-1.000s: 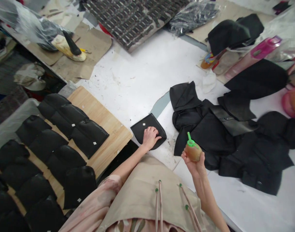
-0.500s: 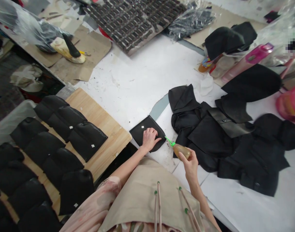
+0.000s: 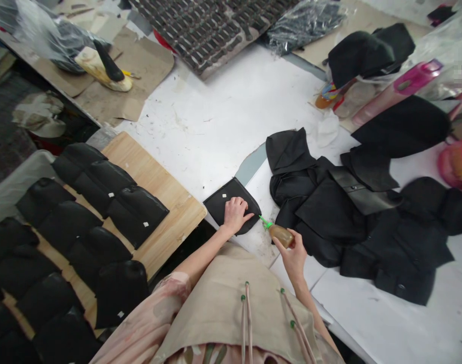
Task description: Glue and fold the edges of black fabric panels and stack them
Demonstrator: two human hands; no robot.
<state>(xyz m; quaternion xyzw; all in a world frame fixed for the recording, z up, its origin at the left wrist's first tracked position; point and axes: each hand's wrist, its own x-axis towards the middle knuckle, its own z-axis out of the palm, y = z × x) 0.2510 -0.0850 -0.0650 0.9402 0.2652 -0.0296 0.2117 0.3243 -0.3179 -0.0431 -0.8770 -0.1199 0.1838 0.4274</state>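
Observation:
A black leather-like piece (image 3: 218,202) with a small white tag lies at the table edge in front of me. My left hand (image 3: 236,215) rests on top of it, fingers lying on the surface and thumb apart. In my right hand (image 3: 293,253) is a squeeze glue bottle (image 3: 281,235), brownish, with a green nozzle. It is held tilted, and its tip meets the right edge of the black piece. To the right of the bottle lies a heap of black pieces (image 3: 333,217), some with a snap button.
On the left, a wooden board (image 3: 178,202) carries rows of similar black pieces (image 3: 140,215). A dark ridged sheet (image 3: 216,30) lies at the back. A pink bottle (image 3: 400,93) and a pink container (image 3: 456,162) stand at the right. A shoe last (image 3: 105,71) is at the back left.
The glue bottle has shifted slightly, its nozzle tip moving a little down along the piece's right edge. My left hand stays on the piece. The view has shifted slightly.

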